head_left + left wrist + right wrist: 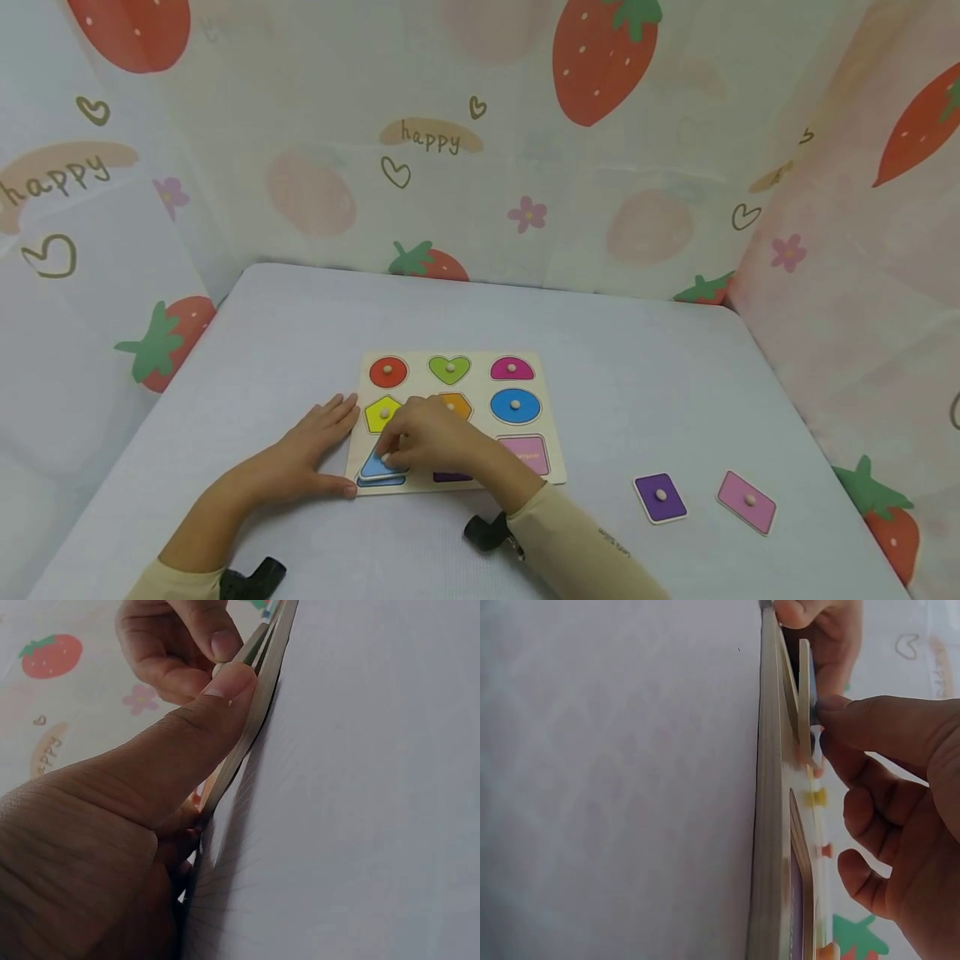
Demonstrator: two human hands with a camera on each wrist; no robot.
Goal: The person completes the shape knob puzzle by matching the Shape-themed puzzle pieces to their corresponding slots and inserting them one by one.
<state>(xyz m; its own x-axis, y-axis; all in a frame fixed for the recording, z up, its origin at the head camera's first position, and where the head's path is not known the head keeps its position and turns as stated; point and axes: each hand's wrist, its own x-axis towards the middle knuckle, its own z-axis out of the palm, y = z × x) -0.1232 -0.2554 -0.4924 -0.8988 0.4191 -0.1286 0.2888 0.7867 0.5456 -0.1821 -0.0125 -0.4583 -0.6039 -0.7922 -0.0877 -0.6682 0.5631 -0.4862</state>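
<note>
A wooden shape puzzle board lies on the table. My right hand pinches the knob of a blue triangle piece over the board's front left corner. In the right wrist view the triangle piece is tilted, partly above its blue recess. My left hand rests flat at the board's left edge, fingers extended and thumb at the corner. Seated in the board are a red circle, green heart, magenta half circle, yellow pentagon and blue oval; my right hand partly hides an orange piece.
A purple piece and a pink piece, each with a knob, lie on the white table right of the board. The board's pink recess and purple recess show. Strawberry-printed cloth surrounds the table.
</note>
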